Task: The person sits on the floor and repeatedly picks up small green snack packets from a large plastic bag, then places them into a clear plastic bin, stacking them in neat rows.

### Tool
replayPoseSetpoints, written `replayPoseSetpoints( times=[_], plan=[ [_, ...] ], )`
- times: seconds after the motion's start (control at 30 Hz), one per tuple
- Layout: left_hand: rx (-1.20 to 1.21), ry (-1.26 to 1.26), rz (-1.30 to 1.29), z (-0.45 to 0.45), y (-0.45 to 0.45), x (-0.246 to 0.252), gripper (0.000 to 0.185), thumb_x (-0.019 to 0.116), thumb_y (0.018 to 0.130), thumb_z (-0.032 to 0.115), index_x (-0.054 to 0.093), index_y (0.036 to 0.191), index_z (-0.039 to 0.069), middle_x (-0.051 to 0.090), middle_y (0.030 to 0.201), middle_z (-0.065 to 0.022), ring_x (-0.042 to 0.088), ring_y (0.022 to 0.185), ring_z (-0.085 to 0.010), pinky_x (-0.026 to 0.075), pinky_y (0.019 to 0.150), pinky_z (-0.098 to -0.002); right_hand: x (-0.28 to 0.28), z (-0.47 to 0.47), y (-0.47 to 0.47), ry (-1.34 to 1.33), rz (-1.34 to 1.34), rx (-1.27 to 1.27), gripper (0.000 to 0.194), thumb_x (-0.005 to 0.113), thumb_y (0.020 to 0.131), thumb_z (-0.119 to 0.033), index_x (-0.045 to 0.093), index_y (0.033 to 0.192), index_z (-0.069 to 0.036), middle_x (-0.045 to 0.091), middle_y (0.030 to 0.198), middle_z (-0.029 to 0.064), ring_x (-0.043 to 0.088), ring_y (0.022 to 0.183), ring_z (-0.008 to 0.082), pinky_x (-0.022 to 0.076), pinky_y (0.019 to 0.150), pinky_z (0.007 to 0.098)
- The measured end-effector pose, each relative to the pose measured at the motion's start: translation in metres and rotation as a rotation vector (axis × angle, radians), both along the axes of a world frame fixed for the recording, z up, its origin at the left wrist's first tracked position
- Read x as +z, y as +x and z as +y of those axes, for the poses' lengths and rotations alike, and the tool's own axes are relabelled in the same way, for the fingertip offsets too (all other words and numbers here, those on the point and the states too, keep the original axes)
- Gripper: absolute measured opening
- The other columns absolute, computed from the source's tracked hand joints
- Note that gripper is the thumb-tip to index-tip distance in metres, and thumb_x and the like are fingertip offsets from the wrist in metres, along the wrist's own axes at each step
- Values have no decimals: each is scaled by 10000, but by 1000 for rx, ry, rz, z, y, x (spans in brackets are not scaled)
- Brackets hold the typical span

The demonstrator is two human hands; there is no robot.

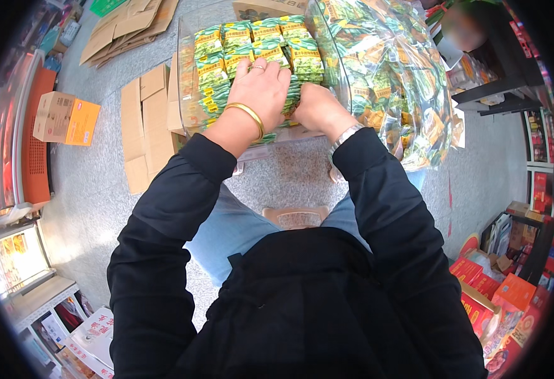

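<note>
Rows of small green-and-yellow snack packets (270, 29) stand packed in a clear plastic bin (180, 71) in front of me. My left hand (261, 90), with a gold bangle at its wrist, lies over the middle of the rows, fingers spread a little on the packet tops. Close beside it, my right hand (321, 108) is curled at the near right part of the rows. Its fingertips are hidden against the packets, so whether it grips one does not show. To the right bulges a large clear plastic bag (400, 90) full of similar packets.
Flattened cardboard (125, 31) lies on the floor at the far left, and an opened carton (146, 123) stands left of the bin. An orange-and-brown box (66, 118) is farther left. A plastic stool (296, 217) shows between my legs. Red packages (483, 284) crowd the lower right.
</note>
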State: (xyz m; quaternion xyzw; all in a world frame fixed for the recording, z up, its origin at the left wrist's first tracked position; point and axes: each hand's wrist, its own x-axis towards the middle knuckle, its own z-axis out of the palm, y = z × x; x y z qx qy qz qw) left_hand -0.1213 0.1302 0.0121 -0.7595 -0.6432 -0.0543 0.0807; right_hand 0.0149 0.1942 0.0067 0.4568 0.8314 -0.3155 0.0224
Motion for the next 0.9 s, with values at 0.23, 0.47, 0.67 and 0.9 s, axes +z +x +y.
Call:
replayPoseSetpoints(
  times=[0.23,0.47,0.67,0.9],
  plan=[
    [98,32,-327,6,-29,9,475,773,697,222,635,1140,119,643,1100,-85,574,1107,-294,416,955,-430,-2,4,-3,-119,-42,-18,177,614,788,-79,697,856,60,678,955,288,658,984,411,535,865,430],
    [144,92,-579,-11,-47,16,211,662,795,144,673,1002,105,683,1018,-58,604,1018,-281,460,895,-417,-21,12,-3,-16,4,-30,122,677,732,-58,680,811,35,688,830,233,684,833,370,538,744,412],
    [137,57,-681,-26,-41,17,165,624,822,88,670,981,80,685,989,-71,609,1001,-289,462,901,-405,-22,12,-4,-31,-1,-48,125,704,686,-28,667,787,34,689,769,218,694,786,358,537,692,409],
    [131,58,-723,-36,-39,15,149,625,827,83,672,969,72,684,971,-90,616,982,-299,476,892,-415,-1,-6,0,113,81,-108,166,586,802,-61,689,866,53,675,939,298,658,960,429,537,857,445]
  ],
)
